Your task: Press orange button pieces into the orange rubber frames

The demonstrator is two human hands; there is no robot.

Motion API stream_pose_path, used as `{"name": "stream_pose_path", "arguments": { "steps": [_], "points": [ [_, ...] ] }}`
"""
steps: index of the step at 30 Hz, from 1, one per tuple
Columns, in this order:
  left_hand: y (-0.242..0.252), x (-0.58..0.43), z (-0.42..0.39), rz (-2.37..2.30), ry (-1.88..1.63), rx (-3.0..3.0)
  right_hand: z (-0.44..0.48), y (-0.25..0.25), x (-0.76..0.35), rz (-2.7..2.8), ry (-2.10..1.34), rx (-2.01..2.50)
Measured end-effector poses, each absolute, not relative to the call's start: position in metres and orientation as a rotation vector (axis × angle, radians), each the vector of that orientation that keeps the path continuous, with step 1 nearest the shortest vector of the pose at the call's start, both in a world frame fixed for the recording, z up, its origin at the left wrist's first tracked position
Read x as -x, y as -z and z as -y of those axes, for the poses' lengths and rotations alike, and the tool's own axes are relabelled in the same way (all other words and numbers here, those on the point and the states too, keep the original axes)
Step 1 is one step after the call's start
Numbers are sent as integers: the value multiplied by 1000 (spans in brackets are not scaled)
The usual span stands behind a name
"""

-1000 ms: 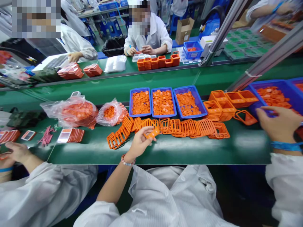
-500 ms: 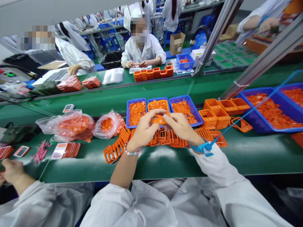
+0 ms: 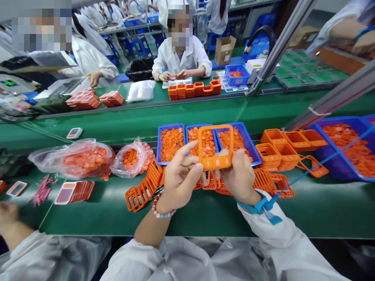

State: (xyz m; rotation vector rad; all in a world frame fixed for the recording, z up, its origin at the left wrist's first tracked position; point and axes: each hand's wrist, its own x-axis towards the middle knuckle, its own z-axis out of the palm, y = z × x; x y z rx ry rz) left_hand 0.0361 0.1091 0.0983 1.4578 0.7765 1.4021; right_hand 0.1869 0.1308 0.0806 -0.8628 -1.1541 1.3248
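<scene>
Okay, working left to right along the green conveyor belt [image 3: 88, 218]. At the far edge, a neighbouring worker's hand [image 3: 8, 214] is resting near a row of red-and-white frames [image 3: 74, 192] and a bundle of pink strips [image 3: 42, 190]. Two clear plastic bags of orange pieces [image 3: 86, 159] are slumping on the belt just beyond. A leaning row of orange lattice frames [image 3: 143, 191] is lying close under the person's left hand [image 3: 183, 181], which is wearing a beaded bracelet [image 3: 162, 211].

Focus of attention: an orange plastic frame [image 3: 216, 146] is standing upright in front of the person, between both hands. It looks nearly square, so its long axis is hard to call. The left hand is gripping its lower left corner with curled fingers, and the right hand [image 3: 238, 175] is pinching its lower right side, with the hands held narrowly apart. Neither hand is clearly nearer.

Three blue trays of orange pieces [image 3: 199, 125] are sitting directly behind the frame. Further right, stacked orange crates [image 3: 272, 154] are standing beside a large blue tray [image 3: 345, 119], and the cord of a blue wrist strap [image 3: 258, 205] is crossing above them.
</scene>
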Motion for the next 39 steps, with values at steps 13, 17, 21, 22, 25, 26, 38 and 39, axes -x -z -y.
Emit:
{"name": "stream_pose_path", "arguments": {
  "steps": [13, 17, 21, 22, 25, 26, 38, 39],
  "points": [
    [-100, -35, -100, -661, -1430, -1372, -123, -80, -193, 1265, -1192, 635],
    [-102, -36, -96, -687, -1443, -1385, -121, -85, -194, 1298, -1179, 654],
    [-105, -38, -93, -732, -1442, -1376, -120, -87, -194, 1295, -1186, 630],
    [-106, -38, -92, -740, -1446, -1367, -119, -86, -194, 1290, -1191, 607],
    [-107, -38, -92, -730, -1450, -1341, -119, -83, -194, 1268, -1215, 544],
    [-107, -38, -92, -714, -1446, -1333, -119, -82, -194, 1255, -1230, 541],
    [-91, -62, -94, -526, -1236, -1209, -138, -100, -193, 994, -1502, 701],
    [-90, -65, -94, -511, -1228, -1209, -138, -100, -194, 996, -1517, 693]
  ]
}}
